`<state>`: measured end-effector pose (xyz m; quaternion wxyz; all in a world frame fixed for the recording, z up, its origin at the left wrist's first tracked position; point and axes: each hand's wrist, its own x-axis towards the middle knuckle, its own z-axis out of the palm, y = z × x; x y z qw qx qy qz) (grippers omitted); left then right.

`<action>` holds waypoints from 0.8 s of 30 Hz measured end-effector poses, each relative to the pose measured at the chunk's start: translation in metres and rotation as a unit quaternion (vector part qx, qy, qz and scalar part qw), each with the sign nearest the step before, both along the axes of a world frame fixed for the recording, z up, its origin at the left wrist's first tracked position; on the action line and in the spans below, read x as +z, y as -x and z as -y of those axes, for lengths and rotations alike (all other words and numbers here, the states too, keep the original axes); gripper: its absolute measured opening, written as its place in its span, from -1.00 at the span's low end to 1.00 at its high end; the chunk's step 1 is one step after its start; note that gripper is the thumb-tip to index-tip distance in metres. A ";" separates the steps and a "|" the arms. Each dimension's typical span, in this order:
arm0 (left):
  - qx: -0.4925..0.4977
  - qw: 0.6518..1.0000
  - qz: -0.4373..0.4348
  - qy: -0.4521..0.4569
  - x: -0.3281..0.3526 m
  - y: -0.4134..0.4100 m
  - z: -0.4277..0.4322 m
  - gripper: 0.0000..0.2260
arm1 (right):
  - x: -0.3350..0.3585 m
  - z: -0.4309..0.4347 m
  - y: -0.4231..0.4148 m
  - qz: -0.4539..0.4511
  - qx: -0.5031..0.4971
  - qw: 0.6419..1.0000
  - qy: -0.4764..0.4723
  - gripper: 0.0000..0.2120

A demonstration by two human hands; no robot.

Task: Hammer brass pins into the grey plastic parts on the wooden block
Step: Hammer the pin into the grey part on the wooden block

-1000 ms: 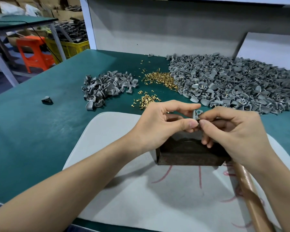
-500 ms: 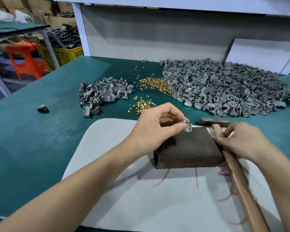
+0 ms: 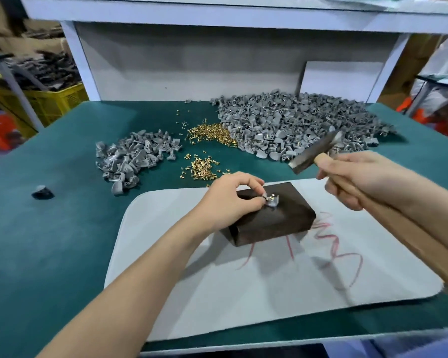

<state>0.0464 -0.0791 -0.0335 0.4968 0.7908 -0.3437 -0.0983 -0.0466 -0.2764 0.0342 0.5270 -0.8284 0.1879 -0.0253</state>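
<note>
On a green-topped bench, past a stray grey piece at far left, a small heap of grey parts and a scatter of loose brass pins, a worker's left hand now pins one grey plastic part to the top of the dark wooden block, thumb and forefinger pinched on its left edge and a brass pin standing proud in it; a second ago both hands held that same part together in the air just above the block. The block sits on a white mat scrawled with red marks, the large heap of grey parts behind it. To the right, the hammer, which half a second ago lay flat beside the block while the right hand was only reaching for its handle, is now lifted, its blurred steel head poised above and to the right of the block, well apart from the pin; the right hand is wrapped firmly round the wooden handle just below the head. Loading looks finished and striking is about to begin: the pin appears not yet driven home, and the blow must land squarely on it while the left fingertips sit just beside the target, the obvious hazard
</note>
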 end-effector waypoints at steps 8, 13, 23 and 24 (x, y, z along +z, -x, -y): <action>0.012 0.998 -0.016 0.057 -0.008 0.003 0.001 -0.89 | 0.014 -0.052 0.014 -0.049 0.084 0.993 0.071 -0.81; 0.010 0.997 -0.023 0.070 -0.009 0.002 0.001 -0.86 | 0.007 -0.063 0.006 -0.063 0.063 0.990 0.109 -0.80; 0.010 0.996 -0.041 0.076 -0.009 0.000 0.001 -0.79 | 0.012 -0.062 0.004 -0.039 0.044 0.974 0.221 -0.76; 0.011 0.996 -0.040 0.076 -0.009 0.000 0.001 -0.81 | 0.007 -0.063 0.006 -0.047 0.047 0.975 0.214 -0.77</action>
